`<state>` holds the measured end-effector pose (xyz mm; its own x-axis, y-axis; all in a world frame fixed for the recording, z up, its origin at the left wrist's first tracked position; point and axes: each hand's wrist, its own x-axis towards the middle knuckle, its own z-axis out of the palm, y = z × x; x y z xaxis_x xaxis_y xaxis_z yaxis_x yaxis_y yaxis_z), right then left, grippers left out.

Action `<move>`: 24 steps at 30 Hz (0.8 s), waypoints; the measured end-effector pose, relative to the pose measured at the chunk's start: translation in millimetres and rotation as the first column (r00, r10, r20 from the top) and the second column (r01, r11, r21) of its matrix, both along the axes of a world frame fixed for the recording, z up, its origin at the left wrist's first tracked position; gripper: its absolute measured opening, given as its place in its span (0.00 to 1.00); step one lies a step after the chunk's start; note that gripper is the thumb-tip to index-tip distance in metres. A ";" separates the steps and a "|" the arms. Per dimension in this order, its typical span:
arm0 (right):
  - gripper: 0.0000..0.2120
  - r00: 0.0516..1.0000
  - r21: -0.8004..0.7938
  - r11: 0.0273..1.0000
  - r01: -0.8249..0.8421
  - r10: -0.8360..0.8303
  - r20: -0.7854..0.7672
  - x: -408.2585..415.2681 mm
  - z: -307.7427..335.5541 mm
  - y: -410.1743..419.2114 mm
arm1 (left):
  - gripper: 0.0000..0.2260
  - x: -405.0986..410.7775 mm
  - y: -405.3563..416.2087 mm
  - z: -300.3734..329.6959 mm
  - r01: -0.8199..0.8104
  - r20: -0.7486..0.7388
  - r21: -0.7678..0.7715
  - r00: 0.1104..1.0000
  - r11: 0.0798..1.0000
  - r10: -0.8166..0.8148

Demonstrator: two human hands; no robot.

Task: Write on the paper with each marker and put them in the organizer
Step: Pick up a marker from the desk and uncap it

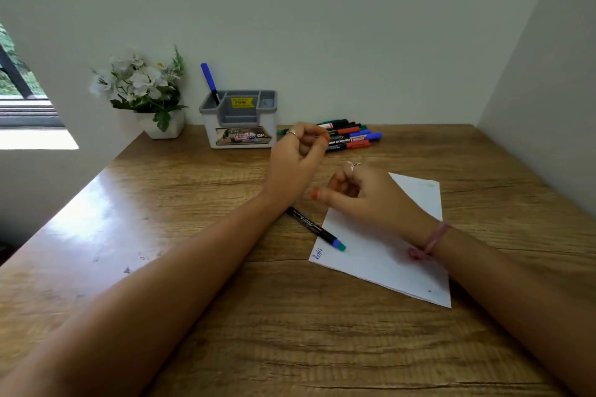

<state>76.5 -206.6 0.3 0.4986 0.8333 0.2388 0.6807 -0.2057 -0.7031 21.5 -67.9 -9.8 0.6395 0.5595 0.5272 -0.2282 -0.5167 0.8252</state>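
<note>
Paper (380, 255): nearest me on the worktop (225, 332), one scribble at its corner. Marker (314, 227): lies loose at the paper's left edge, ready for use. My right hand (364, 193): over the paper, fingers curled, holding nothing. My left hand (298, 156): lifted, loosely curled, whether holding anything I cannot tell. Spare markers (346, 136): piled beyond. Organizer (240, 121): against the wall, one blue marker (209, 82) in it.

We note a brown wood-grain table (225, 316), white paper sheet (371, 255) with blue scribble (317, 254), grey-and-white plastic organizer (238, 121), and blue-capped marker (209, 80) standing inside.
</note>
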 end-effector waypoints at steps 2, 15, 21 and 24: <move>0.17 0.995 -0.169 0.985 -0.043 0.056 0.077 -12.4 3.6 -0.4 | 0.03 -1.7 4.6 8.1 0.001 0.008 -0.119 1.000 0.993 0.000; 0.04 0.936 0.154 0.981 0.120 -0.060 -0.347 18.6 32.2 -18.6 | 0.04 -24.5 17.9 68.0 0.648 -0.818 0.375 0.568 0.663 -0.092; 0.13 0.678 0.296 0.950 0.097 0.154 -0.719 23.6 29.0 -23.8 | 0.15 -12.3 -6.1 46.6 0.515 -0.598 0.518 0.789 0.683 -0.141; 0.12 0.657 0.269 0.953 0.139 0.114 -0.745 19.8 20.7 -14.9 | 0.16 -9.0 -7.3 34.3 0.518 -0.590 0.542 0.795 0.662 -0.139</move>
<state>96.3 -221.4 21.0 0.6207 0.7841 -0.0017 -0.1020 0.0785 -0.9917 12.5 -75.1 24.5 0.9644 -0.1073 0.2418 -0.1895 -0.9180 0.3483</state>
